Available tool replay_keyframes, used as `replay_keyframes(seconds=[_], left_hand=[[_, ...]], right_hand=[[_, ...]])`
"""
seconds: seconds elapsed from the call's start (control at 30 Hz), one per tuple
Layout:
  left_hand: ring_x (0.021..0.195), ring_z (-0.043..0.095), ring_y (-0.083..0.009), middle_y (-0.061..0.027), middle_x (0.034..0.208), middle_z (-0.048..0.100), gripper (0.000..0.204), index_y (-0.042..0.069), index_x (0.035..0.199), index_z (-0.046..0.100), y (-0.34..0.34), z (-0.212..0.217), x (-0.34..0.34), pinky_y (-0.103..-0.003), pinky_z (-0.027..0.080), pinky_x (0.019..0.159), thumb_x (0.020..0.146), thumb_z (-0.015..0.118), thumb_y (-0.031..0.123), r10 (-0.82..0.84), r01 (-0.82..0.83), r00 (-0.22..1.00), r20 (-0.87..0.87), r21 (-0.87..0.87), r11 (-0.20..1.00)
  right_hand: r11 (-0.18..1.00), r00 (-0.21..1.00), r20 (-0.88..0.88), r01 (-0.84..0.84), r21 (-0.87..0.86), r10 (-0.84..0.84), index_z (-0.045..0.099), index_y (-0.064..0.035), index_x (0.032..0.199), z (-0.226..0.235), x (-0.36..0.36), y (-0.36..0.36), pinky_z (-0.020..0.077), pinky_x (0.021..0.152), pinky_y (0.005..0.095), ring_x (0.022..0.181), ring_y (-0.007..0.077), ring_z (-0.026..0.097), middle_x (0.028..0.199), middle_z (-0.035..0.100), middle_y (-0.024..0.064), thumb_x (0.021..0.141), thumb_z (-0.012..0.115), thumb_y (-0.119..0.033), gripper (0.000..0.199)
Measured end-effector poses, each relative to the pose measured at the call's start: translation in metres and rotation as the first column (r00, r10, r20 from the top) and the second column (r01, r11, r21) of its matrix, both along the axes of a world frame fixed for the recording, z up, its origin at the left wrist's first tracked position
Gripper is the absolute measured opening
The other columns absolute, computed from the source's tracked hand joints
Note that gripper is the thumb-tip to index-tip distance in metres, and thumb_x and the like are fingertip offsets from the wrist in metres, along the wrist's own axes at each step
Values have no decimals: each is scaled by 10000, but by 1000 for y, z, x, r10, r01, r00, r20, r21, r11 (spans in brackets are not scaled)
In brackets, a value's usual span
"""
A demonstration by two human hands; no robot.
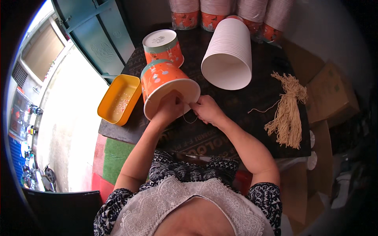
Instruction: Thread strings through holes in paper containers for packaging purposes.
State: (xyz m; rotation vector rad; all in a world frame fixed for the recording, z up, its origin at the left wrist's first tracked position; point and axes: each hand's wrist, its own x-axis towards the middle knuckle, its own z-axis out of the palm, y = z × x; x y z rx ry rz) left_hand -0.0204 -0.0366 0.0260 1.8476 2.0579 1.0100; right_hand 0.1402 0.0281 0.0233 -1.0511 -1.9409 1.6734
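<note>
An orange paper bucket (157, 78) with a green band round its base lies tilted, its white-rimmed mouth turned toward me. My left hand (171, 109) reaches into that mouth with bent fingers; its fingertips are partly hidden. At the right side of the rim, my right hand (209, 110) is closed in a pinch on a thin beige string (191, 122), which hangs in a small loop between both hands. Behind, a matching bucket (169, 50) stands upside down. A yellow plastic tub (105, 96) with small light and reddish bits in it is to the left.
A stack of nested white paper buckets (230, 43) lies on the dark table, open end toward me. Bagged bucket stacks (214, 11) line the back. A bundle of beige strings (289, 114) lies at the right, beside cardboard boxes (332, 92). A green metal door (100, 37) stands at the left.
</note>
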Motion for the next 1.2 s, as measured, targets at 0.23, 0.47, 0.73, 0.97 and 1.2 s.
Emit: replay_keyframes(seconds=[0.23, 0.47, 0.73, 0.97, 1.2], left_hand=[[840, 662, -288, -178, 883, 677, 209, -6, 911, 667, -4, 0, -11, -364, 505, 728, 771, 596, 131, -40, 41, 999, 8, -131, 991], [778, 660, -306, -188, 804, 667, 232, -4, 837, 674, -11, 10, -5, -386, 497, 700, 785, 582, 202, 13, -30, 995, -104, -170, 985], [911, 654, -282, -168, 946, 682, 299, 20, 973, 671, -7, 15, -7, -364, 494, 792, 796, 613, 254, -23, 46, 995, 98, -237, 970], [739, 656, -290, -176, 776, 669, 259, -16, 808, 673, -1, 1, -8, -379, 485, 684, 786, 570, 220, -36, 44, 984, 173, -43, 998], [767, 656, -284, -178, 814, 671, 248, -7, 837, 677, 5, -5, -4, -374, 486, 685, 794, 572, 214, -4, 12, 998, 64, -118, 993]], right_hand=[[999, 999, 25, -43, -31, 44, 609, 35, 837, 6, 6, 0, 353, 334, 317, 349, 162, 474, 504, 510, 58, 877, 597, -184, 222], [997, 998, -1, 64, 31, -64, 661, 29, 877, -2, 2, -2, 430, 441, 349, 449, 185, 553, 565, 577, 92, 848, 630, -184, 217], [907, 989, -89, 147, 394, -121, 690, -16, 862, -9, -2, -14, 491, 615, 349, 625, 250, 622, 688, 639, 142, 814, 671, -179, 171], [470, 987, 61, 16, 882, -150, 688, -55, 838, -2, 4, -26, 512, 572, 430, 746, 333, 601, 808, 542, 168, 781, 661, -134, 101], [229, 993, 48, -23, 973, -104, 601, -13, 741, -3, 1, -30, 555, 606, 379, 766, 304, 598, 865, 502, 136, 775, 576, -21, 43]])
